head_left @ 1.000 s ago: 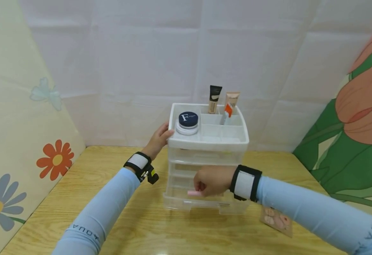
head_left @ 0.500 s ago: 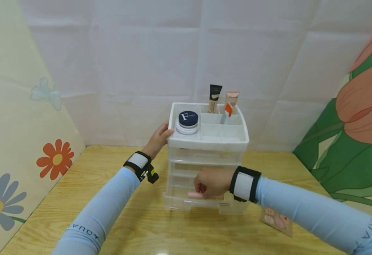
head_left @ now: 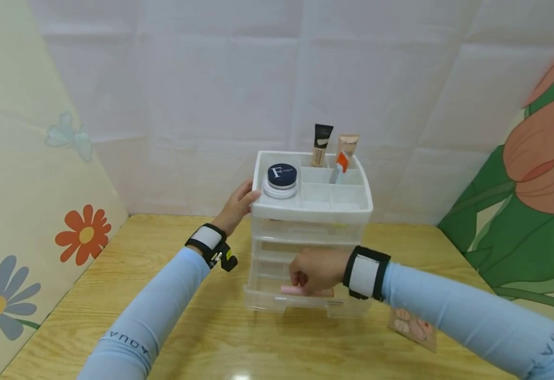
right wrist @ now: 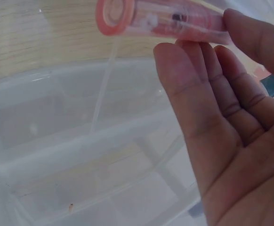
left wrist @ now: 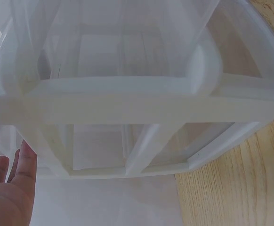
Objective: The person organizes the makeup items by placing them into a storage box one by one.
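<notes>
A white plastic drawer organizer [head_left: 312, 217] stands on the wooden table, its bottom clear drawer [head_left: 264, 302] pulled out toward me. My left hand [head_left: 236, 207] rests against the organizer's left side, thumb near the top rim; in the left wrist view its fingers [left wrist: 25, 172] lie fairly straight along the frame. Over the pulled-out drawer, my right hand [head_left: 322, 270] pinches a small pink see-through lipstick tube [right wrist: 167, 20] between thumb and fingertips. The tube lies sideways, its round end pointing left in the head view.
On the organizer's top tray sit a round jar with a dark blue lid [head_left: 282, 175], a black-capped tube [head_left: 322, 145], a beige tube [head_left: 347, 144] and an orange-tipped tube [head_left: 340, 166]. A flat makeup palette [head_left: 413, 330] lies on the table, partly under my right forearm.
My right hand has lowered slightly toward the open bottom drawer with the pink lipstick tube. The left hand stays at the organizer's side.
</notes>
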